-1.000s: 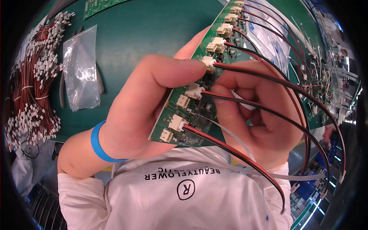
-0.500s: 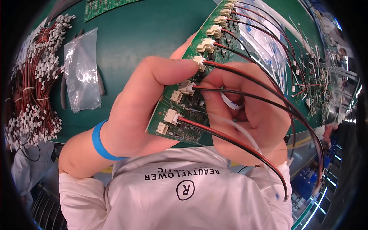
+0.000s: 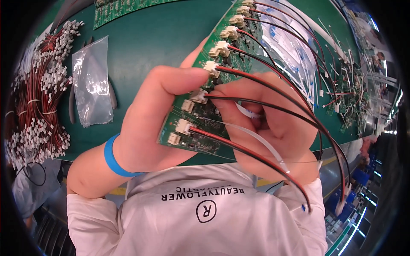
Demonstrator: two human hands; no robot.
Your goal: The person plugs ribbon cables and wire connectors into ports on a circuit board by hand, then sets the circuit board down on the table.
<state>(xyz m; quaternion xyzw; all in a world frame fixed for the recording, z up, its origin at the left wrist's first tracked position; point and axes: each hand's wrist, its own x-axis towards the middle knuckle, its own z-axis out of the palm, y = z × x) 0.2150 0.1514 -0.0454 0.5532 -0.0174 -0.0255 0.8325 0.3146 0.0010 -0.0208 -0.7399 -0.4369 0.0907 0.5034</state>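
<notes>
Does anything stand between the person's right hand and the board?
Nothing visible does. The right hand has its fingers close by the board; whether they touch it is unclear. Red-and-black wires pass over the hand on the camera's side.

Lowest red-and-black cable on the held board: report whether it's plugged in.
Plugged in: the cable ends in a white plug inside a cream socket on the board. How firmly, I cannot tell.

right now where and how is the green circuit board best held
The circuit board is probably best gripped by its long left edge, from the left: wires trail rightward from the cream connectors, leaving that edge free. The left hand holds it there.
</notes>
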